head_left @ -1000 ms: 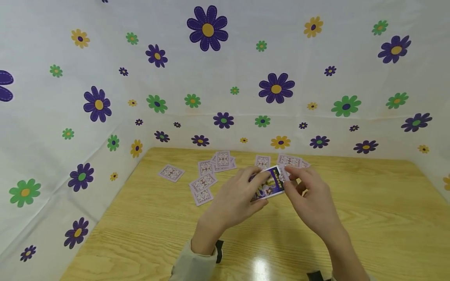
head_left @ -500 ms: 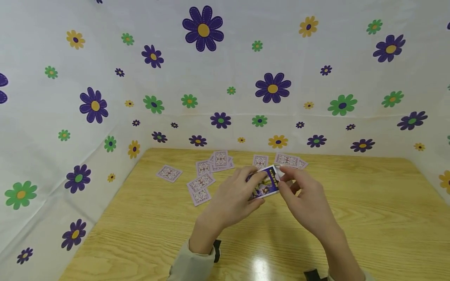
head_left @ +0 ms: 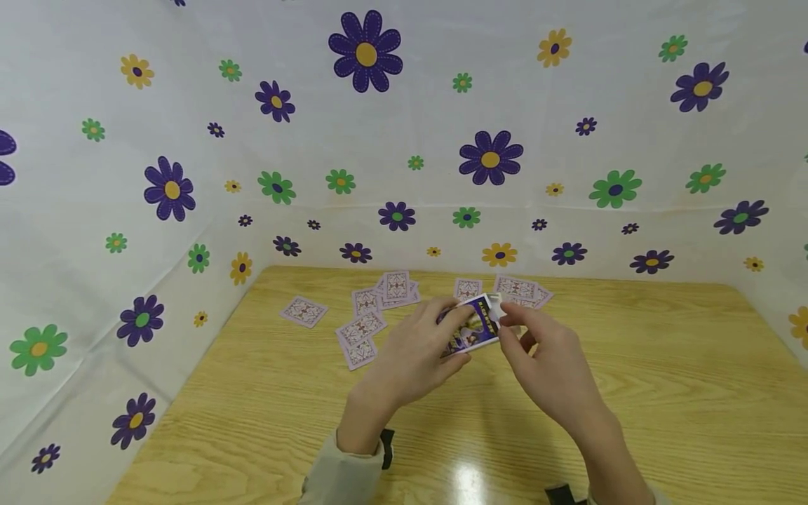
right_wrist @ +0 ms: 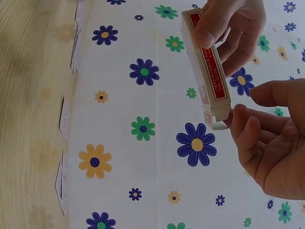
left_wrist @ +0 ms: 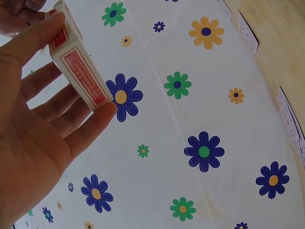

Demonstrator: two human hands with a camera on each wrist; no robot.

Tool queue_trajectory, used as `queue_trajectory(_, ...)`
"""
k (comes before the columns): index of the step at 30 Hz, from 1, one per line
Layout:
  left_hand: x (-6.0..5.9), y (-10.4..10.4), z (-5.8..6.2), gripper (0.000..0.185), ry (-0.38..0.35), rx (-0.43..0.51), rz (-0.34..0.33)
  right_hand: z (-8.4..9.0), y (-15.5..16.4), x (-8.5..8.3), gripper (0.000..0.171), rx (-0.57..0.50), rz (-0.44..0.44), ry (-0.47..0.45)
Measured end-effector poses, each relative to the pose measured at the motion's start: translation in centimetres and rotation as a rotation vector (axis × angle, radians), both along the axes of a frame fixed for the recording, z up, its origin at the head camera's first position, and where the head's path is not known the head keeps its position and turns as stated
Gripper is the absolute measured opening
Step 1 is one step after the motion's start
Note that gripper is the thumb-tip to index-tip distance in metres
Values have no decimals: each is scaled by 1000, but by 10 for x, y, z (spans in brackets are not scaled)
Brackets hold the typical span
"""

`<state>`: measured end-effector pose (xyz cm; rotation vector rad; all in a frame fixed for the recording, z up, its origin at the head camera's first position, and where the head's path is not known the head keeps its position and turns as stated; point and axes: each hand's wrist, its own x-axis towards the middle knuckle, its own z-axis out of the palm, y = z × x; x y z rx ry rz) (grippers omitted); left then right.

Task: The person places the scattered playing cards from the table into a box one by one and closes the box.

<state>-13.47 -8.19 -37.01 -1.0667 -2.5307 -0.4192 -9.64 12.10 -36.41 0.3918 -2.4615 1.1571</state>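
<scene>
Left hand [head_left: 419,354] grips a card box [head_left: 475,328] above the wooden table [head_left: 631,393], thumb along one narrow edge and fingers curled round the other — the left wrist view shows the red-printed side of the box [left_wrist: 78,67] pinched between thumb and fingertips. Right hand [head_left: 546,358] meets the box at its far end, where the forefinger and thumb pinch at the flap; from the right wrist view the flap end of the box [right_wrist: 209,81] sits just against those fingertips [right_wrist: 238,117], the remaining fingers loosely curled. The box is held tilted, purple face towards the person, clear of the table top.

Beyond the hands lie loose playing cards [head_left: 369,315], all face down — a scattered cluster to the left, one card [head_left: 304,311] apart at the far left, and a few more [head_left: 520,289] behind the box near the back edge. A white cloth with purple, green and yellow flowers [head_left: 490,158] walls the table on three sides.
</scene>
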Motion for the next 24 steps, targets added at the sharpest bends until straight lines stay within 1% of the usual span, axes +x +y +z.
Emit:
queue_trajectory(3,-1,-1,0,59,0,6,1,0,0,1,29,-17,6,33)
queue_trajectory(7,-2,-3,0,59,6,23,-5,-2,2,0,29,-52,11,100)
queue_trajectory(9,-2,-5,2,58,11,25,1,-2,5,-2,29,-58,1,129)
queue_trajectory(12,-1,-7,4,59,11,26,14,-2,9,-5,28,-70,-21,145)
queue_trajectory(18,-3,-10,7,60,-4,29,22,-2,23,-12,26,-58,-99,107)
queue_trajectory(21,-4,-11,8,60,-17,40,21,-4,31,-17,27,-13,-123,73)
queue_trajectory(24,-4,-12,8,60,-32,49,26,-6,38,-24,28,38,-118,47)
